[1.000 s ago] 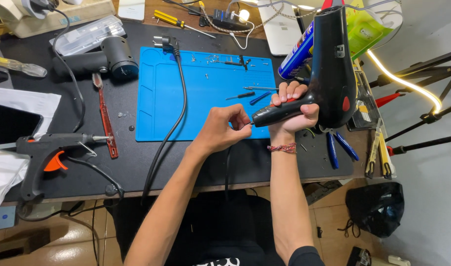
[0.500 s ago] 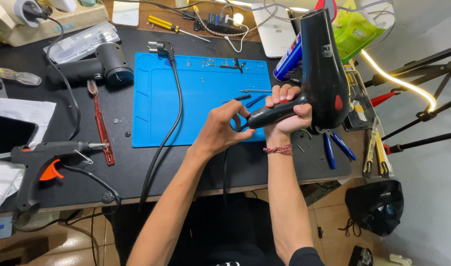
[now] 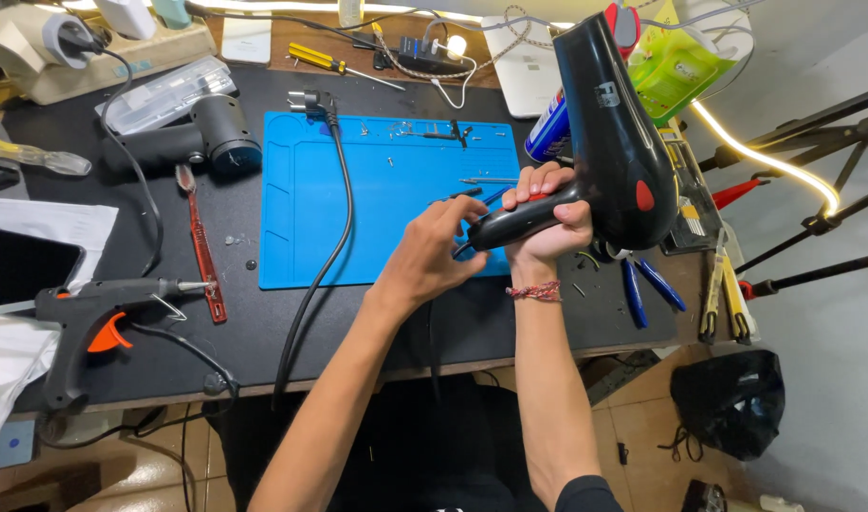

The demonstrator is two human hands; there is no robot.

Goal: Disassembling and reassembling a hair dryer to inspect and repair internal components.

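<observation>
My right hand (image 3: pixel 546 220) grips the handle of a black hair dryer (image 3: pixel 612 142) and holds it up above the right side of the desk, barrel pointing away from me. My left hand (image 3: pixel 432 251) reaches to the bottom end of that handle, its fingertips touching where the black cable (image 3: pixel 322 256) comes out. The cable runs across the blue work mat (image 3: pixel 358 204) to a plug (image 3: pixel 312 100) at the mat's far left corner. Small screws and a thin tool lie on the mat near my hands.
A black glue gun (image 3: pixel 88 318) lies at the front left, a red-handled tool (image 3: pixel 204 256) beside the mat, a black cordless tool (image 3: pixel 192 142) behind. Blue-handled pliers (image 3: pixel 642 289) and yellow-handled pliers (image 3: pixel 723 289) lie on the right. Tripod legs (image 3: pixel 813 223) stand right of the desk.
The dryer has been raised and tilted a little more upright in my right hand. My left hand has stayed at the base of the handle, fingers shifting slightly.
</observation>
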